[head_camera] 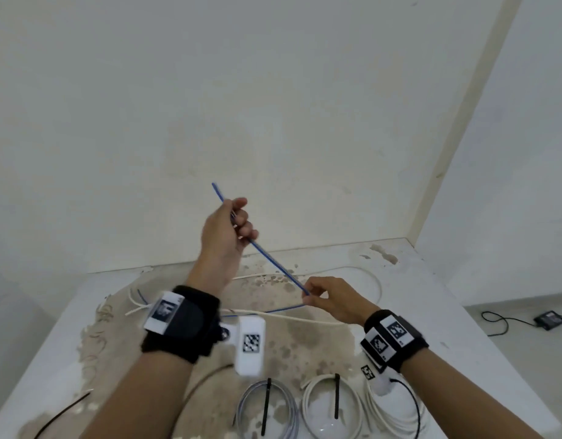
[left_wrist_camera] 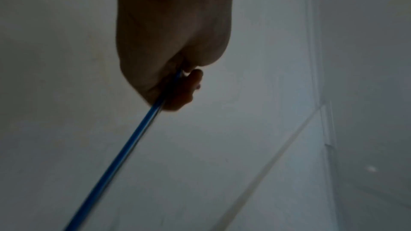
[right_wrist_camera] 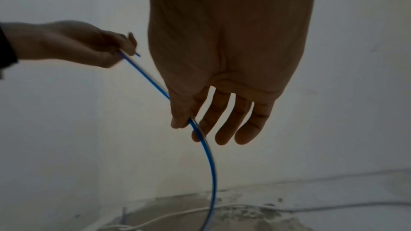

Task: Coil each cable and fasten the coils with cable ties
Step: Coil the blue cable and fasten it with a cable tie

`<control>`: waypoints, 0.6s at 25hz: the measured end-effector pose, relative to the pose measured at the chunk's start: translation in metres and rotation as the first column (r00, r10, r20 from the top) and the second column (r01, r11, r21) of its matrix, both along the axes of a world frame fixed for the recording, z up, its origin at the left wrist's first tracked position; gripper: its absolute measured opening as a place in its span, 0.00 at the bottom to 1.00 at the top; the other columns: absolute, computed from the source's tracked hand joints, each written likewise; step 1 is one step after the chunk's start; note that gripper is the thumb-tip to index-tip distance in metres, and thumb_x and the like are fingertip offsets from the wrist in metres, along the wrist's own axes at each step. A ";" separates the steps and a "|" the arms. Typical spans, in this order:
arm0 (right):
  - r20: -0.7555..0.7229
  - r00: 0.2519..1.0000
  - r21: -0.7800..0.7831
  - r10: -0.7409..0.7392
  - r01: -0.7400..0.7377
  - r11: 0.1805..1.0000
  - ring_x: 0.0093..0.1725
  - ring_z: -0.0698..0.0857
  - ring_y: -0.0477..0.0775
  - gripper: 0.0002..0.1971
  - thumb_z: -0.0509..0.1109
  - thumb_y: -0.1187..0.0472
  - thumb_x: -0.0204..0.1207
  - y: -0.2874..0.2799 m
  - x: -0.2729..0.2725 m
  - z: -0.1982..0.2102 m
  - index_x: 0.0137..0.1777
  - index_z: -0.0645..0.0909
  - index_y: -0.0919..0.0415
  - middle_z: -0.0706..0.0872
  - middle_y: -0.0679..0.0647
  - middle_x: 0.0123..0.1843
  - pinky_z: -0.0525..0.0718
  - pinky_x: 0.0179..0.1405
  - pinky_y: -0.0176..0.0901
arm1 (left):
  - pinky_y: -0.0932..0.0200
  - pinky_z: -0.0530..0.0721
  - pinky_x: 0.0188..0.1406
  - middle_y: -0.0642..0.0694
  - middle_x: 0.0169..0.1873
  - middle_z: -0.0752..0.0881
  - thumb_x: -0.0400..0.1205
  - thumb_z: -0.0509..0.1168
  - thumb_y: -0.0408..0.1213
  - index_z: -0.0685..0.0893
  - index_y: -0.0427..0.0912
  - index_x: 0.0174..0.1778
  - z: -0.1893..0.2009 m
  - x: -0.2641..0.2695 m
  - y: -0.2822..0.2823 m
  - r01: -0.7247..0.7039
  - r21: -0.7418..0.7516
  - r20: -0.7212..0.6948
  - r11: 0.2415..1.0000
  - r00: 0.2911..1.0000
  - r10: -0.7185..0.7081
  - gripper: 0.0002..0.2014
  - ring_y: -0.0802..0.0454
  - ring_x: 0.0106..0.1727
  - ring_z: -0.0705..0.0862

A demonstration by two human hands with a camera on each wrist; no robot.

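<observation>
A thin blue cable (head_camera: 273,264) runs taut between both raised hands. My left hand (head_camera: 233,221) grips it near its free end, fingers curled round it, with a short tip sticking out above the fist. In the left wrist view the blue cable (left_wrist_camera: 124,148) leaves the fist (left_wrist_camera: 175,85) downward. My right hand (head_camera: 317,296) pinches the cable lower down between thumb and forefinger, the other fingers straight (right_wrist_camera: 224,120). Below that pinch the blue cable (right_wrist_camera: 211,164) curves down to the table. A loose white cable (head_camera: 305,318) lies across the stained table (head_camera: 431,296).
Near the front edge lie a grey coil (head_camera: 267,410) and a white coil (head_camera: 330,403), each crossed by a black tie, and another white bundle (head_camera: 396,423). A black tie (head_camera: 64,413) lies at the front left. A wall stands close behind; a black device (head_camera: 549,320) sits on the floor.
</observation>
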State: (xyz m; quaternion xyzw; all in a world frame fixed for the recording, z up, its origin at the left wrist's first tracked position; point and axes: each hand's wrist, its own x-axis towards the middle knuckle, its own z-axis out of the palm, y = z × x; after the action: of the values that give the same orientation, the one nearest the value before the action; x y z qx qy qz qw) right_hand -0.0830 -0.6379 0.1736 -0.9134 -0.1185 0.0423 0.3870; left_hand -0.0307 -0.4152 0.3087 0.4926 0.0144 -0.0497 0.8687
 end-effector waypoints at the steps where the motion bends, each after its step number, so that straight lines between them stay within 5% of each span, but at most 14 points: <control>1: 0.003 1.000 -0.032 -0.028 0.028 0.999 0.49 0.86 0.49 0.04 0.73 0.55 0.81 -0.008 0.001 -0.005 0.47 0.85 0.54 0.89 0.47 0.46 0.84 0.57 0.47 | 0.65 0.69 0.19 0.55 0.17 0.68 0.91 0.49 0.39 0.80 0.41 0.45 0.011 0.005 0.016 0.031 0.021 -0.026 0.999 0.999 -0.031 0.16 0.59 0.15 0.64; 5: -0.002 1.000 -0.219 -0.030 0.029 0.975 0.49 0.82 0.48 0.07 0.76 0.53 0.78 -0.024 0.012 0.014 0.42 0.81 0.41 0.82 0.40 0.45 0.80 0.53 0.46 | 0.67 0.58 0.14 0.55 0.19 0.65 0.90 0.49 0.40 0.81 0.39 0.51 0.018 0.005 0.062 0.200 0.154 -0.121 0.968 0.976 -0.182 0.15 0.61 0.14 0.58; 9: -0.044 0.995 -0.481 0.092 -0.102 0.871 0.41 0.76 0.44 0.08 0.76 0.53 0.79 -0.007 0.023 0.040 0.44 0.78 0.48 0.75 0.38 0.43 0.70 0.41 0.40 | 0.65 0.52 0.18 0.55 0.21 0.63 0.89 0.52 0.40 0.82 0.39 0.50 0.020 -0.016 0.075 0.311 0.217 -0.124 0.925 0.949 -0.290 0.14 0.62 0.14 0.58; 12: -0.178 0.968 -0.394 0.177 -0.235 0.888 0.38 0.78 0.36 0.05 0.72 0.52 0.82 -0.003 0.013 0.035 0.48 0.80 0.50 0.83 0.39 0.48 0.71 0.37 0.30 | 0.67 0.52 0.15 0.54 0.19 0.63 0.84 0.55 0.40 0.82 0.41 0.46 0.044 -0.022 0.093 0.261 0.163 -0.019 0.951 0.965 -0.262 0.11 0.63 0.13 0.58; 15: -0.087 0.991 -0.210 0.102 -0.118 0.971 0.45 0.86 0.49 0.03 0.68 0.53 0.85 -0.014 0.006 0.021 0.49 0.80 0.46 0.86 0.42 0.53 0.79 0.44 0.37 | 0.68 0.57 0.15 0.55 0.19 0.64 0.78 0.60 0.42 0.82 0.44 0.45 0.065 -0.014 0.127 0.060 0.071 0.087 0.996 0.994 -0.066 0.08 0.61 0.14 0.59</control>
State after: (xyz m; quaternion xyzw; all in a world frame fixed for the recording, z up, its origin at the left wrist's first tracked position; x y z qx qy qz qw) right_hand -0.0768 -0.6515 0.1949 -0.9396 -0.1489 0.1110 0.2874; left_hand -0.0443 -0.2878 0.3732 0.5240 -0.0384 -0.0545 0.8491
